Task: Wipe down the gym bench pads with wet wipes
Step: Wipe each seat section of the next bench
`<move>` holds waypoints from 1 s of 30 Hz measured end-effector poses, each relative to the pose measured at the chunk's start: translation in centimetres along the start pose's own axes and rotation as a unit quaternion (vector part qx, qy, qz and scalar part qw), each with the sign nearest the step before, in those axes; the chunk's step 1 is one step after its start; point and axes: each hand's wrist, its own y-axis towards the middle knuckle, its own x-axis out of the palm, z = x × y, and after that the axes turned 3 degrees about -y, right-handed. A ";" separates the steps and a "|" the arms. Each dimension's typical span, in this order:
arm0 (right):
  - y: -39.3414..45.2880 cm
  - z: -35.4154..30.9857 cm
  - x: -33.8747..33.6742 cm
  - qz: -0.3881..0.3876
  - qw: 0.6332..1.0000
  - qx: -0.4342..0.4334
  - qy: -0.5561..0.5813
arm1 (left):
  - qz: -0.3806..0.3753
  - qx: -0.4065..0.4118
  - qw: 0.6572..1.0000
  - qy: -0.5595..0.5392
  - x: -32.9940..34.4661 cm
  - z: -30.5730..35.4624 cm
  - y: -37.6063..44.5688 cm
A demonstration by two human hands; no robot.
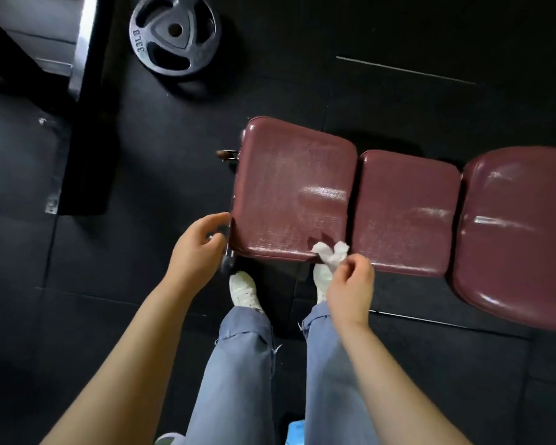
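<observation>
Bench pads in maroon vinyl lay in a row of three across the black rubber floor, the left-hand pad squarest and nearest the person, the middle and right ones running off toward the edge of view. All three carried glossy streaks, so I took the surface for damp and slick; the padding looked firm yet yielding, something to be pressed on flat rather than gripped. A weight plate stood well apart on the floor beyond, and a dark machine frame kept to the far left, leaving open floor all round the bench end.

The person stood at the near edge, shoes just under it. The left hand hung at the left pad's near corner, fingers loosely curved beside a metal bar of the frame; whether they touched it I could not tell, though it seemed to hold nothing. The right hand pinched a crumpled white wet wipe between thumb and fingertips, right at the near edge where the left and middle pads met. The wipe was light, limp and soggy, best bunched under flat fingers. I judged the rounded edges and the seam between pads the likeliest spots to be missed.
</observation>
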 end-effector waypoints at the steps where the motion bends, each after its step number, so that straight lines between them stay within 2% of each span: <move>1: 0.4 -0.4 0.1 0.025 0.999 0.024 0.003 | -0.010 -0.001 1.000 0.001 -0.3 -0.2 -0.1; 4: 1.3 -1.1 1.5 0.020 0.996 0.080 -0.031 | -0.045 -0.008 0.999 0.004 -0.9 -0.9 0.1; 6: 0.4 -2.3 3.5 0.020 0.996 0.077 -0.043 | -0.064 -0.008 0.998 0.006 -1.1 -1.2 0.2; 8: -1.7 -4.5 5.8 0.018 0.999 -0.019 -0.043 | -0.068 -0.009 0.998 -0.013 -1.4 -1.4 0.5; 9: -3.1 -5.7 7.0 -0.006 0.996 -0.079 -0.050 | -0.066 -0.011 0.997 -0.037 -1.5 -1.5 0.7; 12: -5.8 -8.0 8.6 -0.080 0.969 -0.225 -0.062 | -0.061 -0.028 0.993 -0.100 -1.9 -1.6 1.5; 14: -4.7 -7.8 7.4 -0.120 0.951 -0.275 -0.069 | -0.068 -0.035 0.991 -0.107 -2.2 -1.9 2.1; 16: -2.5 -5.8 5.1 -0.114 0.961 -0.239 -0.086 | -0.078 -0.043 0.990 -0.107 -2.2 -2.2 2.7; 17: -1.1 -4.2 4.1 -0.070 0.978 -0.175 -0.091 | -0.081 -0.045 0.990 -0.107 -2.1 -2.4 2.9; 19: 1.0 -1.7 2.4 0.029 0.995 0.021 -0.093 | -0.085 -0.036 0.990 -0.107 -2.2 -2.3 2.7; 20: 1.5 -1.4 2.5 0.053 0.991 0.079 -0.097 | -0.088 -0.029 0.990 -0.108 -2.2 -2.2 2.7; 21: 1.6 -2.0 3.1 0.073 0.988 0.079 -0.114 | -0.089 -0.027 0.990 -0.111 -2.3 -2.1 2.8; 22: 1.2 -3.3 4.2 0.069 0.990 0.023 -0.121 | -0.087 -0.028 0.989 -0.114 -2.3 -2.0 2.8; 24: -1.4 -7.7 6.7 -0.024 0.987 -0.131 -0.087 | -0.071 -0.026 0.990 -0.123 -2.6 -2.1 2.8; 26: -4.9 -10.6 8.7 -0.134 0.957 -0.244 -0.078 | -0.052 -0.038 0.989 -0.134 -3.0 -2.2 2.8; 27: -5.6 -11.0 9.1 -0.159 0.941 -0.286 -0.080 | -0.047 -0.044 0.989 -0.136 -3.1 -2.2 2.7; 28: -5.3 -10.8 8.8 -0.167 0.933 -0.307 -0.084 | -0.047 -0.046 0.989 -0.136 -3.3 -2.3 2.7; 30: -2.9 -8.9 7.0 -0.139 0.947 -0.277 -0.090 | -0.057 -0.042 0.989 -0.128 -3.7 -2.0 2.6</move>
